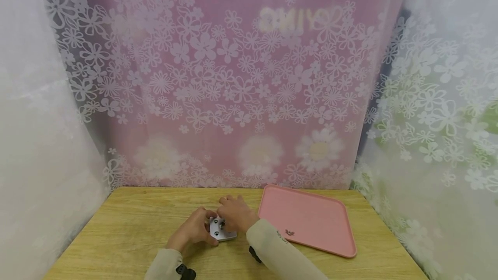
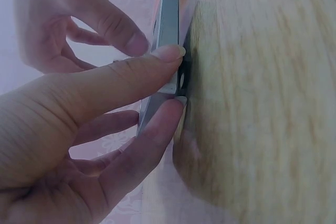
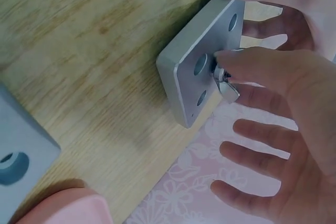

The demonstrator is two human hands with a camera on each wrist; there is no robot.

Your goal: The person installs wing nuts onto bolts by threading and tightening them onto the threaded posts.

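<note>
My left hand [image 1: 194, 229] grips a silver metal plate [image 1: 228, 235] by its edges, thumb on the near side. In the left wrist view the plate [image 2: 169, 19] appears edge-on, close over the wooden table, with a dark part beneath it. Round holes run through the plate [image 3: 178, 77], seen from the right wrist. A small metal wing nut [image 3: 227, 88] sits against its face. My right hand [image 1: 236, 214] pinches that wing nut with thumb and index finger, its other fingers spread apart.
A pink tray [image 1: 307, 215] lies on the right of the wooden table [image 1: 128, 228]. Several small metal pieces [image 1: 289, 232] rest near its front edge. A grey block [image 3: 26, 150] with a hole shows at the left of the right wrist view. Floral curtains [image 1: 241, 98] surround the table.
</note>
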